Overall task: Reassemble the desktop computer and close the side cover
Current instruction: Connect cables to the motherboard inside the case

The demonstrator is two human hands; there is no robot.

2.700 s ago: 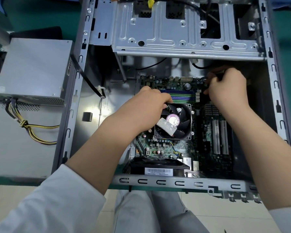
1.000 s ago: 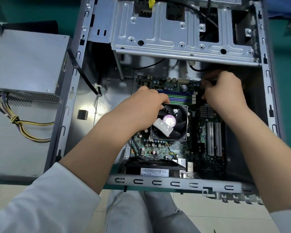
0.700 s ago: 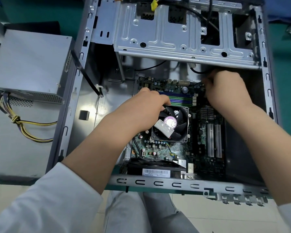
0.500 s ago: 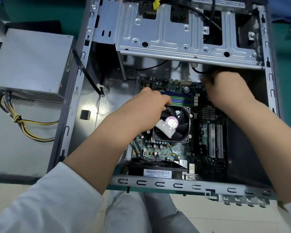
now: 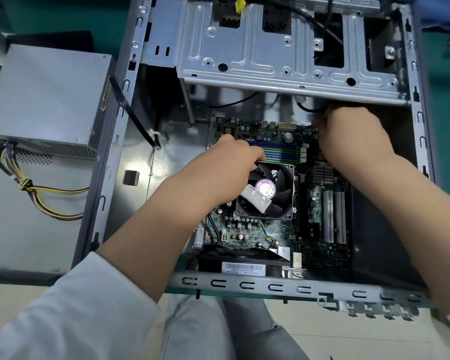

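Near: computer case lying open on the green counter, side cover off. Motherboard seated on the case floor. CPU fan at board centre; my left hand rests curled on its upper-left corner. Beyond: my right hand at the board's far edge, grip curled over a black cable; whether it pinches the cable I cannot tell. Far: drive cage. Outside, left: power supply, wires trailing.
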